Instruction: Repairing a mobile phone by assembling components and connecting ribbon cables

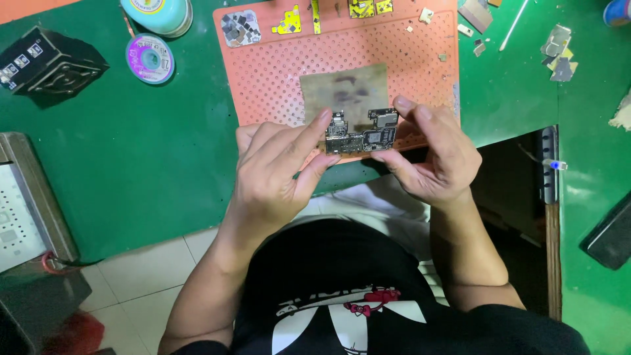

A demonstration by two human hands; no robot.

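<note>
I hold a small dark phone circuit board (pixel 363 133) with metal shields between both hands, just above the near edge of an orange perforated work mat (pixel 276 72). My left hand (pixel 276 172) pinches the board's left end with fingertip and thumb. My right hand (pixel 434 154) grips its right end, the index finger curled over the top corner. A stained beige pad (pixel 342 89) lies on the mat behind the board.
The green bench (pixel 144 171) carries a solder-wire spool (pixel 150 58), a round tin (pixel 161 13) and a black block (pixel 49 62) at the left. Small metal shields and yellow parts line the mat's far edge (pixel 296 20). A grey machine (pixel 26 197) stands at far left.
</note>
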